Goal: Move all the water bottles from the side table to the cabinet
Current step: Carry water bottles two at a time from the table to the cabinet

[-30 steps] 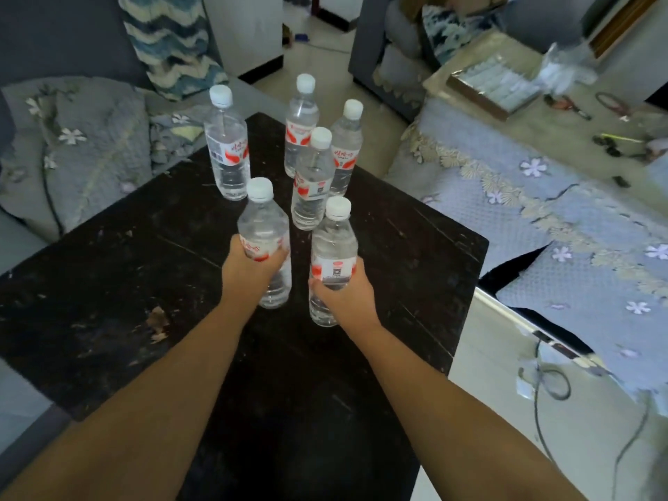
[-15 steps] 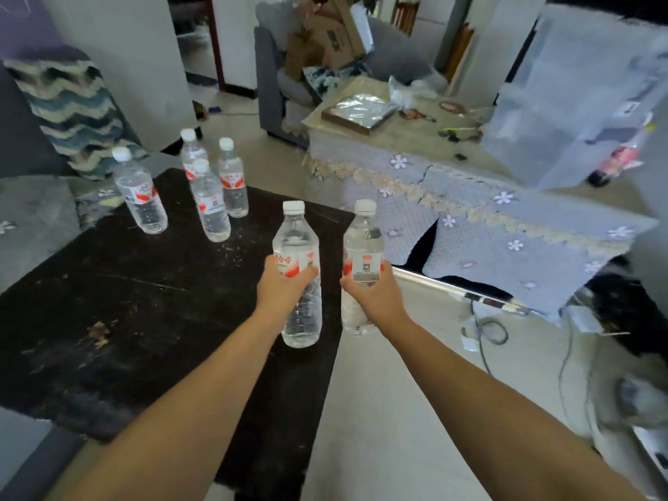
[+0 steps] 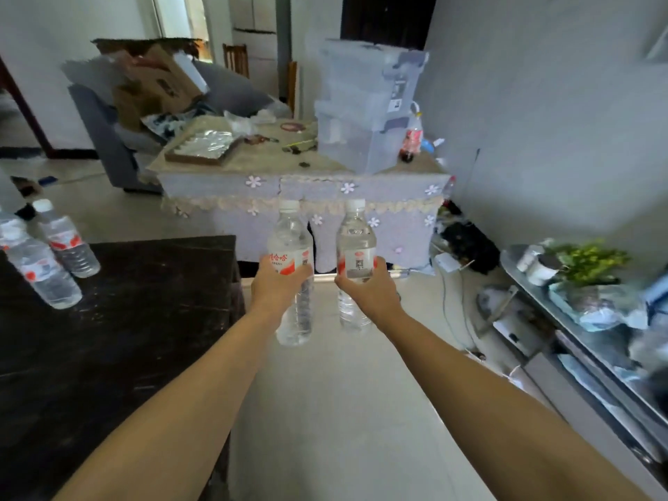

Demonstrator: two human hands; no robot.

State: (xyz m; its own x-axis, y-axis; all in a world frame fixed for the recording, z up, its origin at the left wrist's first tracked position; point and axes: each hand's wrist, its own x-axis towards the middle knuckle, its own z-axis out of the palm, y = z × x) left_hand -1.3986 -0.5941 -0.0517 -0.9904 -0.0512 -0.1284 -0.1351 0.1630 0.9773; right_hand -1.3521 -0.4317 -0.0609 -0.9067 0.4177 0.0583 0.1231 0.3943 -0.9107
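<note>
My left hand point(image 3: 278, 289) grips a clear water bottle point(image 3: 291, 240) with a white cap and red-and-white label, held upright above the floor just past the dark side table point(image 3: 144, 320). Beside it, my right hand point(image 3: 368, 294) grips a second, like water bottle point(image 3: 356, 236), also upright. Two more water bottles point(image 3: 67, 244) point(image 3: 39, 273) stand on the side table at the far left edge of the view. A low cabinet point(image 3: 585, 356) with a shiny cluttered top runs along the right wall.
Ahead stands a cloth-covered table point(image 3: 300, 189) carrying stacked plastic bins point(image 3: 365, 106), a tray and small items. A grey sofa point(image 3: 108, 139) with cardboard is at the back left. Cables and a power strip point(image 3: 452, 262) lie on the pale floor by the wall.
I have turned right, away from the side table. Both hands have carried their bottles off the table and out over the floor; the remaining bottles have slid to the left edge of view.
</note>
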